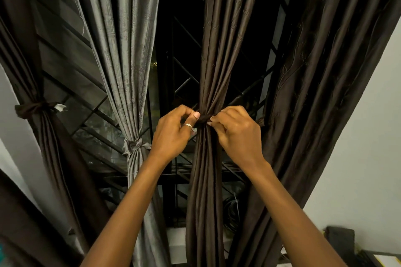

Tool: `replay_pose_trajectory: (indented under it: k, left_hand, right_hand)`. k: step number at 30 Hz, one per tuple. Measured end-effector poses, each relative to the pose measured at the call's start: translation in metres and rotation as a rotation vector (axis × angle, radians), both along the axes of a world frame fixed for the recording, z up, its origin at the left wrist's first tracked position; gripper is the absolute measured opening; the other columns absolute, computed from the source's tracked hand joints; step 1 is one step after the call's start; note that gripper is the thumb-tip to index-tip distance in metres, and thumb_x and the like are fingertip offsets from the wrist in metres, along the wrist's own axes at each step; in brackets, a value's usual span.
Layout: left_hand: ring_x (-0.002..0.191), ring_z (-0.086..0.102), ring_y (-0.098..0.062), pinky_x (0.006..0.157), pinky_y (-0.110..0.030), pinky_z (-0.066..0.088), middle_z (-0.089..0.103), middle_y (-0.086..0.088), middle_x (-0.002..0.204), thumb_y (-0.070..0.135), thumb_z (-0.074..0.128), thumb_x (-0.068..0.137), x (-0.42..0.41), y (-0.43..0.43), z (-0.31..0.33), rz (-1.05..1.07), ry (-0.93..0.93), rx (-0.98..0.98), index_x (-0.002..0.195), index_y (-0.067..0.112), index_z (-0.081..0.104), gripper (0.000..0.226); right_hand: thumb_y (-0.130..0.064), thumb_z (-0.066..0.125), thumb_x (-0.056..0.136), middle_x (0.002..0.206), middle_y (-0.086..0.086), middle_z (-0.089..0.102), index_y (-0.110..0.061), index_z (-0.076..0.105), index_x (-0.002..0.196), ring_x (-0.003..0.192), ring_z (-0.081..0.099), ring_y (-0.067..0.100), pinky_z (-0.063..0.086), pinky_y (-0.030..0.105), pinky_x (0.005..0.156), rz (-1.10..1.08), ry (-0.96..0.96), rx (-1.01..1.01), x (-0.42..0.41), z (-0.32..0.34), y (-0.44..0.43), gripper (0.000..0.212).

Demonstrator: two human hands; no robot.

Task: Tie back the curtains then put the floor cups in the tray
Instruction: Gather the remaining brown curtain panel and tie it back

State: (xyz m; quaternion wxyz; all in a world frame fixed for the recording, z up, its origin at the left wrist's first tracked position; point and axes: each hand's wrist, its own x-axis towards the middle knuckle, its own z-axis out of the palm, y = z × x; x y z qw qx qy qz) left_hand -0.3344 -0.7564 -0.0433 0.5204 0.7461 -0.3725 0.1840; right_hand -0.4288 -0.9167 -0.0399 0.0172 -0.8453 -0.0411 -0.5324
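Observation:
A dark brown curtain (219, 54) hangs gathered at the middle of the window. A brown tie (204, 118) is wrapped around it at hand height. My left hand (173, 130), with a ring on one finger, pinches the tie's left end. My right hand (236, 130) pinches its right end, so both hands meet at the knot. To the left, a grey curtain (128, 50) is bound with a grey knot (136, 145). At the far left, another brown curtain (32, 84) is bound by its band (34, 108). No cups or tray are in view.
A wide brown curtain (325, 71) hangs loose at the right, beside a white wall (368, 136). Behind the curtains is a dark window with a metal grille (184, 84). Dark objects and a box sit at the bottom right corner (347, 245).

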Motion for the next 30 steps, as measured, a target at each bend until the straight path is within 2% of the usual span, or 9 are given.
replay_pose_trajectory:
  k: [1, 4, 6, 13, 17, 23, 26, 28, 30]
  left_hand:
    - [0.070, 0.070, -0.014, 0.051, -0.023, 0.052, 0.067, 0.006, 0.085, 0.040, 0.056, 0.103, -0.001, 0.000, 0.001, 0.010, -0.008, -0.008, 0.090, 0.033, 0.061, 0.015]
    - [0.072, 0.068, -0.013, 0.062, -0.042, 0.058, 0.067, 0.007, 0.083, 0.040, 0.057, 0.102, 0.001, 0.006, 0.002, 0.088, -0.008, 0.004, 0.091, 0.030, 0.063, 0.016]
    - [0.073, 0.066, -0.015, 0.065, -0.047, 0.057, 0.066, 0.007, 0.083, 0.040, 0.058, 0.101, 0.005, 0.011, 0.001, 0.117, -0.011, 0.017, 0.091, 0.027, 0.064, 0.018]
    - [0.069, 0.060, -0.012, 0.062, -0.044, 0.054, 0.065, 0.007, 0.084, 0.038, 0.058, 0.101, 0.007, 0.012, 0.001, 0.178, -0.078, 0.051, 0.091, 0.022, 0.065, 0.020]
    - [0.066, 0.059, -0.010, 0.060, -0.043, 0.055, 0.065, 0.007, 0.083, 0.040, 0.056, 0.102, 0.010, 0.012, -0.001, 0.178, -0.076, 0.059, 0.091, 0.024, 0.064, 0.021]
    - [0.077, 0.068, -0.016, 0.065, -0.046, 0.060, 0.067, 0.002, 0.088, 0.043, 0.054, 0.102, 0.017, 0.011, -0.004, 0.161, 0.004, 0.038, 0.096, 0.024, 0.062, 0.021]
    - [0.078, 0.070, -0.017, 0.067, -0.047, 0.060, 0.068, 0.000, 0.089, 0.044, 0.052, 0.103, 0.015, 0.007, -0.005, 0.125, 0.027, 0.027, 0.098, 0.025, 0.061, 0.021]
    - [0.079, 0.070, -0.013, 0.070, -0.044, 0.061, 0.068, 0.001, 0.092, 0.045, 0.051, 0.103, 0.012, 0.002, -0.006, 0.086, 0.052, 0.021, 0.102, 0.025, 0.060, 0.021]
    - [0.081, 0.069, -0.003, 0.070, -0.029, 0.061, 0.068, 0.004, 0.098, 0.046, 0.053, 0.102, 0.010, -0.006, -0.009, 0.053, 0.105, 0.010, 0.111, 0.027, 0.057, 0.022]
  right_hand:
    - [-0.024, 0.075, 0.092, 0.083, -0.004, 0.067, -0.014, 0.071, 0.086, 0.090, 0.062, 0.016, 0.052, 0.030, 0.064, 0.018, 0.010, 0.037, -0.001, 0.001, -0.003, 0.012]
    - [-0.031, 0.074, 0.091, 0.080, -0.008, 0.063, -0.019, 0.070, 0.088, 0.076, 0.057, 0.009, 0.050, 0.031, 0.057, 0.048, 0.033, 0.164, -0.003, 0.001, -0.017, 0.013]
    - [-0.032, 0.074, 0.092, 0.081, -0.009, 0.064, -0.021, 0.069, 0.088, 0.072, 0.058, 0.009, 0.051, 0.037, 0.055, 0.065, 0.045, 0.262, -0.005, 0.001, -0.028, 0.012]
    - [-0.031, 0.074, 0.092, 0.081, -0.012, 0.061, -0.025, 0.065, 0.086, 0.062, 0.053, 0.007, 0.048, 0.038, 0.050, 0.079, 0.062, 0.353, -0.003, -0.004, -0.036, 0.013]
    - [-0.032, 0.073, 0.092, 0.082, -0.014, 0.062, -0.024, 0.066, 0.086, 0.069, 0.059, 0.008, 0.051, 0.040, 0.057, 0.126, 0.124, 0.421, 0.002, -0.004, -0.039, 0.012]
    - [-0.025, 0.074, 0.093, 0.095, -0.009, 0.068, -0.018, 0.069, 0.094, 0.090, 0.064, 0.003, 0.052, 0.018, 0.077, 0.217, 0.202, 0.496, 0.010, -0.010, -0.032, 0.009]
    - [-0.026, 0.071, 0.095, 0.091, -0.011, 0.070, -0.020, 0.066, 0.096, 0.088, 0.066, 0.001, 0.052, 0.013, 0.071, 0.240, 0.213, 0.607, 0.014, -0.015, -0.023, 0.007]
    - [-0.028, 0.069, 0.096, 0.087, -0.013, 0.069, -0.025, 0.063, 0.097, 0.084, 0.067, 0.002, 0.051, 0.014, 0.066, 0.247, 0.202, 0.696, 0.017, -0.018, -0.017, 0.007]
    - [-0.028, 0.070, 0.095, 0.093, -0.017, 0.068, -0.029, 0.057, 0.108, 0.091, 0.066, -0.005, 0.051, 0.011, 0.071, 0.248, 0.188, 0.793, 0.020, -0.019, -0.012, 0.018]
